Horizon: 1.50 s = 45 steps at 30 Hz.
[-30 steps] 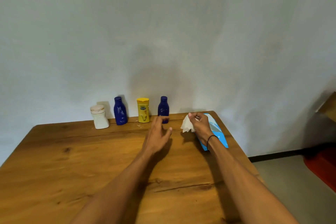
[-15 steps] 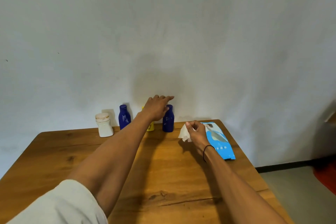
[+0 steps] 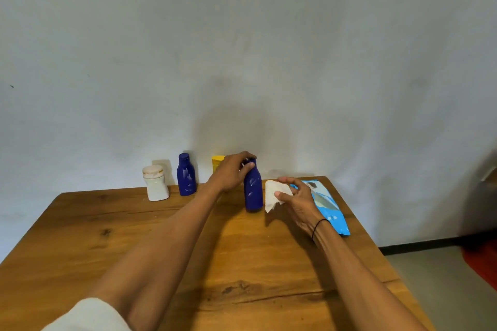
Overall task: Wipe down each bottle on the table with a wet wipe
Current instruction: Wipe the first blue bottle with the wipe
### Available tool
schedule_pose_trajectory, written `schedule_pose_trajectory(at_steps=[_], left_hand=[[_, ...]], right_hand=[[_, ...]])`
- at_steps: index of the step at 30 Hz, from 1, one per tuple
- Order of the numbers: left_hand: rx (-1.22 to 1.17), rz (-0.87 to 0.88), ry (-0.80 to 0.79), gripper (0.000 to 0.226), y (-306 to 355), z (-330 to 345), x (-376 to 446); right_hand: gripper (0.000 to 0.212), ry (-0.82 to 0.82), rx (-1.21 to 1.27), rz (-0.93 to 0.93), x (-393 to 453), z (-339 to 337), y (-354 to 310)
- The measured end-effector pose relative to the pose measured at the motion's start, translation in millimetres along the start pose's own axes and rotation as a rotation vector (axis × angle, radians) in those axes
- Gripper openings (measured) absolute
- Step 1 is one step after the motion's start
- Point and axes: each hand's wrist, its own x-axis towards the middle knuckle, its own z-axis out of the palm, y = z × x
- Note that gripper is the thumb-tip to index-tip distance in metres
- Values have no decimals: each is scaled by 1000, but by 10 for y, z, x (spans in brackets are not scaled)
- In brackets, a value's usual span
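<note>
My left hand [image 3: 230, 171] grips the cap and neck of a dark blue bottle [image 3: 253, 191], which stands upright on the wooden table [image 3: 161, 236], a little in front of the row by the wall. My right hand [image 3: 295, 197] holds a white wet wipe [image 3: 271, 195] just right of that bottle, close to its side. Along the wall stand a white bottle [image 3: 155, 183], a second dark blue bottle [image 3: 186, 174] and a yellow bottle [image 3: 217, 162], the last mostly hidden behind my left hand.
A light blue pack of wet wipes [image 3: 326, 207] lies flat near the table's right edge, under and beyond my right wrist. The grey wall rises directly behind the bottles. Floor and something red [image 3: 481, 263] show at the far right.
My left hand reached to the right-hand blue bottle, closed on its top and drew it forward from the row. My right hand with the wipe moved close beside it.
</note>
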Motion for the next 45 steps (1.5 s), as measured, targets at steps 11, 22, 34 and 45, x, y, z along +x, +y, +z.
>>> schedule_pose_trajectory(at_steps=[11,22,34,45], left_hand=[[-524,-89,87,30,-56,-108,-717],[-680,-117,143,22,-49,-357,-1121],[-626,-220,215,23,-84,-442,-1398],[-723,-203,191,20,-46,-492,-1652]], right_hand=[[10,0,-396,-547,-338,371,-445],[28,-275,-843,-958,-698,781,-595],[29,-375,-775,-802,-1303,618,-129],[31,-270,-755,-816,-1350,1009,-302]])
